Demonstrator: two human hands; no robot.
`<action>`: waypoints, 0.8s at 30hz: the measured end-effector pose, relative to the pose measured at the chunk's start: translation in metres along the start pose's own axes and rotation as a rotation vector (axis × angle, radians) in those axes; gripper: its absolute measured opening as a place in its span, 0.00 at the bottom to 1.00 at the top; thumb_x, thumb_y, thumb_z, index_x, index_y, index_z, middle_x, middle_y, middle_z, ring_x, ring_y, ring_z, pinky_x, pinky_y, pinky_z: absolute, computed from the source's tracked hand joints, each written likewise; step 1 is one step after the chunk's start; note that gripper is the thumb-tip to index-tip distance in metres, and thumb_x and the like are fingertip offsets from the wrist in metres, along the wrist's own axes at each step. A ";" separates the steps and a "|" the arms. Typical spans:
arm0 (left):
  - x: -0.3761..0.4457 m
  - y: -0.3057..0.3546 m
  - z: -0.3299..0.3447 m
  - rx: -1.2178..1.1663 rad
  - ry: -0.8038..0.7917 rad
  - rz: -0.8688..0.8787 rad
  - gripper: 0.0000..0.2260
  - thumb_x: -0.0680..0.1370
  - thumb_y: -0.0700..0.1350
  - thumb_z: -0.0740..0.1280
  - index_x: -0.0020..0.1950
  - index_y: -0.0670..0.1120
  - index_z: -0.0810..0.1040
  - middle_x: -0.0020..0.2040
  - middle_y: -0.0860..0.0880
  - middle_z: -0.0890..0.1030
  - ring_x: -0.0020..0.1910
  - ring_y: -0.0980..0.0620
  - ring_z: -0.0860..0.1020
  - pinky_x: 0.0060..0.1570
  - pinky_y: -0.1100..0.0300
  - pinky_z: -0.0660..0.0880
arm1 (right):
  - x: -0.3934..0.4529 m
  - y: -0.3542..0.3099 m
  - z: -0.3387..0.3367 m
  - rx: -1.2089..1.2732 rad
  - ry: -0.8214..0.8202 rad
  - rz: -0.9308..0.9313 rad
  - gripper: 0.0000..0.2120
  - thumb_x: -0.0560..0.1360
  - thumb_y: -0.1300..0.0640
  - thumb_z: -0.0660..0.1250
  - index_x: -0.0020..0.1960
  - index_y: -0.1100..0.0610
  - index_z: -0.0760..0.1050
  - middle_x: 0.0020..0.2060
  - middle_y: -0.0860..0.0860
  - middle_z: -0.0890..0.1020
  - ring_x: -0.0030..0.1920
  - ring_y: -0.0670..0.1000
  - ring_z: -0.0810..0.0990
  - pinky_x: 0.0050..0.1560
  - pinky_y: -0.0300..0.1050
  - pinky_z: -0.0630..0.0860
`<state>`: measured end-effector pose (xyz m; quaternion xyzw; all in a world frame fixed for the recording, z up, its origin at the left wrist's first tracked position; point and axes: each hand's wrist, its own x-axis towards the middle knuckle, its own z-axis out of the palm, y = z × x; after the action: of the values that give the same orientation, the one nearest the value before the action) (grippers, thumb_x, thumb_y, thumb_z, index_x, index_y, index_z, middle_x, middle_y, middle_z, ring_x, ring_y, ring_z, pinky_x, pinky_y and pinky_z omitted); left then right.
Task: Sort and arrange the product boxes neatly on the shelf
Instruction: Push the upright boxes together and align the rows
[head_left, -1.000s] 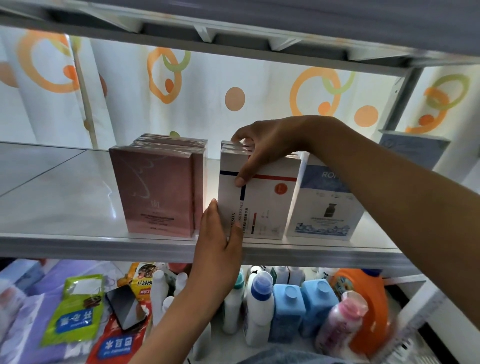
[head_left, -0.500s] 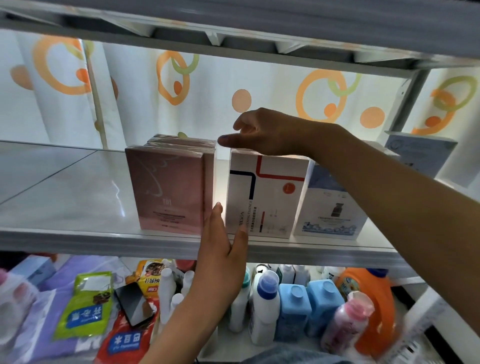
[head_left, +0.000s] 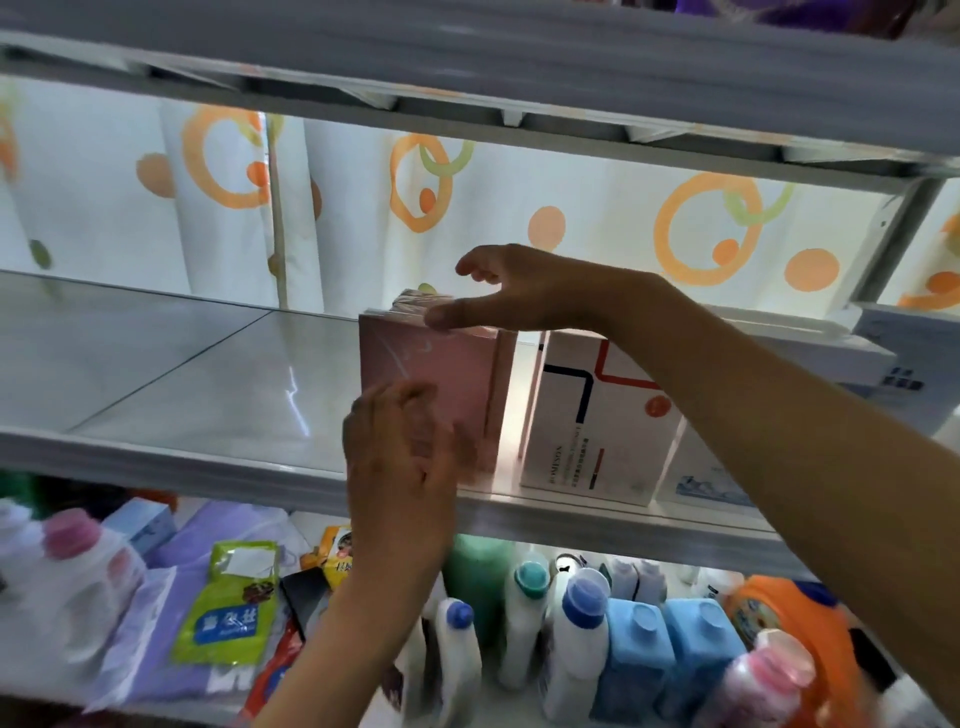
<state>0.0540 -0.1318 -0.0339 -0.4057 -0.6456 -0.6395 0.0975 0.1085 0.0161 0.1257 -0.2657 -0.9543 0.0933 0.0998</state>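
- The pink box (head_left: 431, 374), upright on the shelf (head_left: 208, 457), is pressed on its front by the flat, blurred left hand (head_left: 400, 467).
- Its top is touched by the right hand (head_left: 524, 291), fingers spread loose, nothing grasped.
- The white box (head_left: 597, 415) is stood just beside it.

Both hands are leaving the white box (head_left: 597, 415) and coming over to the pink box (head_left: 431, 374). The right hand (head_left: 524, 288) is now reaching across the top of the pink box, thumb lying along its upper front edge, fingers spread above it. The left hand (head_left: 400, 457) is rising from the gap between the 2 boxes and pressing flat against the pink box's front face, blurred with motion.
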 end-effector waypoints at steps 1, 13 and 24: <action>0.005 -0.008 -0.001 0.023 0.040 -0.006 0.17 0.77 0.43 0.69 0.64 0.50 0.70 0.63 0.51 0.71 0.63 0.54 0.69 0.62 0.70 0.63 | 0.003 -0.001 0.002 0.006 -0.014 0.010 0.45 0.66 0.25 0.62 0.73 0.50 0.63 0.73 0.48 0.67 0.70 0.50 0.68 0.66 0.47 0.67; 0.026 -0.059 0.007 -0.121 -0.205 -0.212 0.31 0.73 0.57 0.71 0.71 0.56 0.61 0.62 0.58 0.72 0.57 0.56 0.74 0.45 0.71 0.69 | 0.019 -0.005 0.016 0.038 -0.076 0.117 0.46 0.68 0.22 0.51 0.77 0.50 0.58 0.77 0.48 0.61 0.74 0.50 0.63 0.71 0.51 0.61; 0.022 -0.059 0.010 -0.095 -0.206 -0.215 0.31 0.75 0.58 0.68 0.72 0.56 0.57 0.65 0.54 0.72 0.58 0.54 0.74 0.49 0.63 0.71 | 0.031 -0.003 0.018 -0.039 -0.112 0.102 0.47 0.66 0.19 0.47 0.69 0.52 0.68 0.67 0.50 0.74 0.57 0.49 0.74 0.59 0.49 0.70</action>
<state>0.0055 -0.1049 -0.0652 -0.4020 -0.6607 -0.6312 -0.0576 0.0771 0.0280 0.1136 -0.3101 -0.9453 0.0945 0.0364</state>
